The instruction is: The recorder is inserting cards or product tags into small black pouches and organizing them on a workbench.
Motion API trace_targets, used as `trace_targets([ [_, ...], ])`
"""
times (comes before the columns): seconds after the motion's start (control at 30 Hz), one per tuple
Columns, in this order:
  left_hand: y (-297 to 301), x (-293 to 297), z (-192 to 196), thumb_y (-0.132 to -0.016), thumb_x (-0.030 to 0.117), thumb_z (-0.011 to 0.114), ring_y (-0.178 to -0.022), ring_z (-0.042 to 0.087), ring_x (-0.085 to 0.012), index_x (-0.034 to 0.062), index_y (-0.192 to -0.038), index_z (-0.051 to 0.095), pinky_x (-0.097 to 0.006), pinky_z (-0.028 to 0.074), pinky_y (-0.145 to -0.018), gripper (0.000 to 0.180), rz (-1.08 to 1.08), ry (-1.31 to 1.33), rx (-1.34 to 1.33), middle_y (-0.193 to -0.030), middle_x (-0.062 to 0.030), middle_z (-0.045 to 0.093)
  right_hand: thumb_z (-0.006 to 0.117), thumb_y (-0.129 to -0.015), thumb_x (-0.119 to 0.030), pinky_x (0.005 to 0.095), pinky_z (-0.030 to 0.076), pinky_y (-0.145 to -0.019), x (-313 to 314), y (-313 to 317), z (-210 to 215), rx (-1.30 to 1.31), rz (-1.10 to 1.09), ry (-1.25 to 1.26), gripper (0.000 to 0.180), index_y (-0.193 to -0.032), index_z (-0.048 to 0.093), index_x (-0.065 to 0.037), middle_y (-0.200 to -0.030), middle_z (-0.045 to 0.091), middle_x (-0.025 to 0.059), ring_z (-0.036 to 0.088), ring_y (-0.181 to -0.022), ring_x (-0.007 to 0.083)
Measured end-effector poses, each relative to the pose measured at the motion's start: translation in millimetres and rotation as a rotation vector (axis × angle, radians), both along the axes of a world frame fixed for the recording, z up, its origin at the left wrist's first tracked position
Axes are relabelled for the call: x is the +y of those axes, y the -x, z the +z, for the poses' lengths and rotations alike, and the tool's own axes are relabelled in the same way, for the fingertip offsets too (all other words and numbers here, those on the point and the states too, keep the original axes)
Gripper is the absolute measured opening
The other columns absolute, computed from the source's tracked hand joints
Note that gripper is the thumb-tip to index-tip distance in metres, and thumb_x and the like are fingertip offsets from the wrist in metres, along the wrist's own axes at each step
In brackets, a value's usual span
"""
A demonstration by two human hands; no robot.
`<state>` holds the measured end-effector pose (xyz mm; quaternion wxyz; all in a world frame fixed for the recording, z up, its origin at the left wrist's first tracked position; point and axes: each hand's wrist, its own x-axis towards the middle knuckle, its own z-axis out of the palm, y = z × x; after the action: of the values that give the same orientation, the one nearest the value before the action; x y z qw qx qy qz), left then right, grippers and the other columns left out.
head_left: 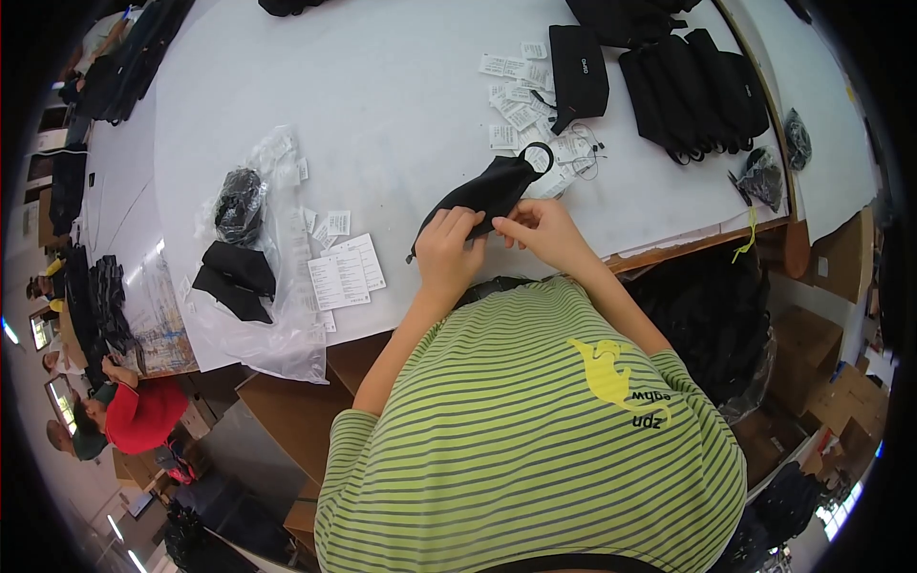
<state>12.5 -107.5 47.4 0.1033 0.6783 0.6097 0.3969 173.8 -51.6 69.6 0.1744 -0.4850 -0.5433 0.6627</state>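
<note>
A black fabric pouch (499, 183) with a round loop at its far right end lies slanted on the white tabletop in front of me. My left hand (449, 246) grips its near left part, fingers bent over the fabric. At the pouch's near edge my right hand (544, 234) is closed, its thumb and fingers pinched close to the left fingertips. Any small part between those fingertips is too hidden to make out. White printed labels (516, 113) are scattered just beyond the pouch, and a thin dark cord (594, 153) with small ends lies to their right.
Another black pouch (579, 76) lies beside the labels, with a row of black pouches (693, 95) farther right. On the left, a clear plastic bag (291, 339) lies beneath black pieces (237, 277), near white printed sheets (346, 272). A wooden table edge (688, 246) runs along my right.
</note>
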Motion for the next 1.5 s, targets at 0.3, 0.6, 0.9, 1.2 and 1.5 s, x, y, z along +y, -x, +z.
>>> trace_targets([
  [0.3, 20.1, 4.3, 30.0, -0.075, 0.009, 0.067, -0.071, 0.06, -0.0316, 0.0035, -0.089, 0.054, -0.036, 0.046, -0.061, 0.019, 0.046, 0.36, -0.163, -0.076, -0.012, 0.061, 0.063, -0.085, -0.023, 0.0255, 0.04, -0.052, 7.5, -22.3, -4.3, -0.118, 0.041, -0.292, 0.017, -0.088, 0.065, -0.006, -0.059, 0.057, 0.0031, 0.053, -0.054, 0.0112],
  [0.6, 37.3, 14.4, 37.9, -0.086, 0.02, 0.061, -0.081, 0.061, -0.0397, 0.0007, -0.105, 0.053, -0.04, 0.047, -0.07, 0.028, -0.007, 0.662, -0.222, -0.09, -0.0221, 0.065, 0.066, -0.077, -0.012, 0.0312, 0.045, -0.061, -1.3, -32.3, -19.6, -0.417, 0.012, -0.809, 0.017, -0.093, 0.059, -0.009, -0.072, 0.054, 0.0036, 0.053, -0.063, 0.0188],
  [0.9, 62.2, 3.2, 40.1, -0.083, 0.02, 0.064, -0.102, 0.058, -0.0349, 0.0019, -0.102, 0.06, -0.037, 0.047, -0.082, 0.026, 0.178, 0.489, -0.126, -0.12, -0.0162, 0.058, 0.067, -0.078, -0.017, 0.0301, 0.043, -0.057, 27.0, -67.2, -42.9, -0.6, -0.374, -0.673, 0.017, -0.09, 0.059, -0.006, -0.075, 0.057, 0.0041, 0.053, -0.061, 0.019],
  [1.2, 54.1, 4.8, 37.2, -0.078, 0.023, 0.069, -0.107, 0.056, -0.0332, -0.0017, -0.095, 0.062, -0.035, 0.044, -0.087, 0.03, 0.106, 0.54, -0.048, -0.12, -0.0175, 0.057, 0.069, -0.079, -0.02, 0.0348, 0.045, -0.062, 59.6, -90.3, -50.8, -0.762, -0.559, -0.573, 0.017, -0.089, 0.06, -0.009, -0.077, 0.056, 0.0049, 0.057, -0.069, 0.0236],
  [1.5, 50.6, 1.7, 41.2, -0.083, 0.025, 0.066, -0.103, 0.057, -0.0331, -0.0013, -0.097, 0.062, -0.035, 0.044, -0.088, 0.03, 0.088, 0.481, -0.038, -0.117, -0.0148, 0.058, 0.062, -0.084, -0.014, 0.0304, 0.046, -0.062, 72.8, -107.6, -44.7, -0.576, -0.368, -0.692, 0.012, -0.09, 0.056, -0.005, -0.087, 0.061, 0.0064, 0.057, -0.065, 0.0193],
])
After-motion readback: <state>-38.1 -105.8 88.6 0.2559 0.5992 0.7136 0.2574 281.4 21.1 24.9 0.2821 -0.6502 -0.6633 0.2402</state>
